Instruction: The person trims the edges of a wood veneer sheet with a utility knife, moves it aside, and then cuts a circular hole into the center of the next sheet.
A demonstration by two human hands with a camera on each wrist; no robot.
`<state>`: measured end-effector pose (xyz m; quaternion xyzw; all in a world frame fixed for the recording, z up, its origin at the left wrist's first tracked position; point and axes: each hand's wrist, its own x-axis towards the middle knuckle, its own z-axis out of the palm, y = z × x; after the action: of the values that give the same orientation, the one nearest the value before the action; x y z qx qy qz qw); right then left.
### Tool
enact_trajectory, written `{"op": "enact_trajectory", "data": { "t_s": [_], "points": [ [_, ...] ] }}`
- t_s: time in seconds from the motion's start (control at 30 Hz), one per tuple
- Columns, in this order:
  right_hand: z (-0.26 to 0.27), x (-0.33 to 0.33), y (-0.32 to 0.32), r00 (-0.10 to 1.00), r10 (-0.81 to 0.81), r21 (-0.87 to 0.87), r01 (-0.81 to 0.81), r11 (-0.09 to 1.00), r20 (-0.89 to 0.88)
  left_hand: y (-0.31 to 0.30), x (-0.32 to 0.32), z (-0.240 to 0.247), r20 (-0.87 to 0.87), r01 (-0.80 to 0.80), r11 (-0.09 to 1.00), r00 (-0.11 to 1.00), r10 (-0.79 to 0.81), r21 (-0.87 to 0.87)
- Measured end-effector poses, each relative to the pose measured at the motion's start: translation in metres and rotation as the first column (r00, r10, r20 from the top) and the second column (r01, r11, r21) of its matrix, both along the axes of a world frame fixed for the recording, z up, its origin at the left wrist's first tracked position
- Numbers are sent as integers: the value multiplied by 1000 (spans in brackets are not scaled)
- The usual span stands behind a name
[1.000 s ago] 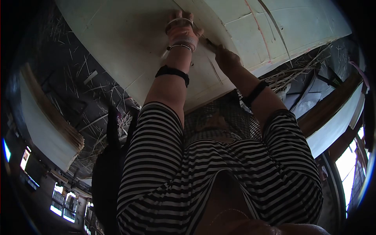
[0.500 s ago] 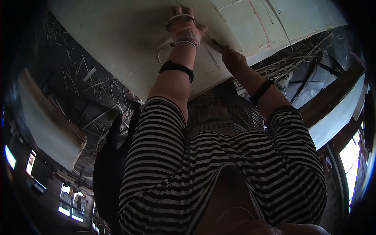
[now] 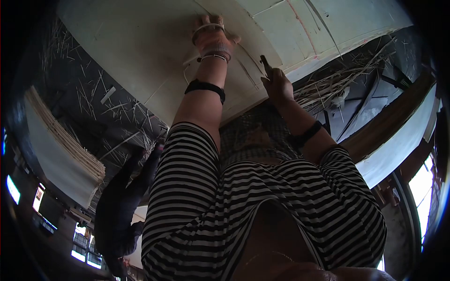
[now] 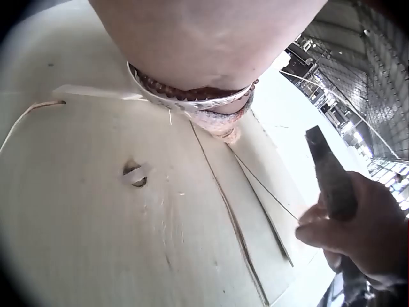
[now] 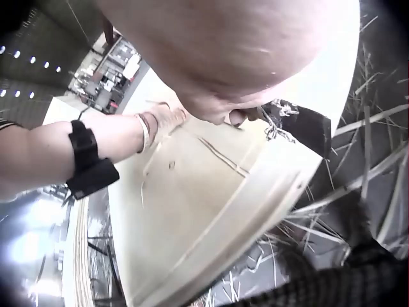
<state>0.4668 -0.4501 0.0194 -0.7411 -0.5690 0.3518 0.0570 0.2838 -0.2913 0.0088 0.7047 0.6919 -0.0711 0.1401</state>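
A large pale wood veneer sheet (image 3: 140,51) lies on top of a stack in front of the person. On it rests the left hand (image 3: 214,40) in a pinkish glove with bare fingertips, its fingers spread and reaching forward. The right hand (image 3: 280,88) grips a knife (image 3: 266,65) near the stack's right edge, blade pointing up and away from the sheet. Seen from the left wrist, the knife (image 4: 332,176) is flat and dark with a squared end. Narrow split strips (image 4: 230,224) lie beside the left hand, and a small hole (image 4: 134,173) shows in the sheet.
Thin wood scraps (image 3: 347,79) litter the dark floor around the stack. More veneer stacks stand at the left (image 3: 70,154) and at the right (image 3: 393,140). Another person in dark clothes (image 3: 115,225) is at the left, behind the striped sleeve.
The right hand has drawn the knife back from beside the left hand toward the body, and its blade now points up. The left hand stays on the sheet. The other person has shifted at left.
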Motion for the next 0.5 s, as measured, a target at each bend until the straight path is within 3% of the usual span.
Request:
{"op": "enact_trajectory", "data": {
  "t_s": [0.13,0.2,0.23,0.37,0.43,0.5],
  "points": [
    [-17,-15,44,1000,-13,74,11,997,18,1,4,3,-1,7,1000,1000,-7,-14],
    [-28,-15,50,997,-80,-51,81,995,5,3,4,2,-17,23,1000,1000,-24,-10],
    [-33,-11,48,995,-89,4,89,996,-37,2,4,1,-36,32,999,999,-33,-20],
    [-19,36,27,969,-205,64,215,975,-138,-4,-2,-11,-33,72,992,997,-69,99],
    [-22,72,23,944,-312,103,323,941,-107,-1,-4,-14,71,69,969,994,-89,237],
    [-33,112,29,897,-430,87,438,895,-102,4,7,-6,117,-14,985,993,-6,171]
  ]
}}
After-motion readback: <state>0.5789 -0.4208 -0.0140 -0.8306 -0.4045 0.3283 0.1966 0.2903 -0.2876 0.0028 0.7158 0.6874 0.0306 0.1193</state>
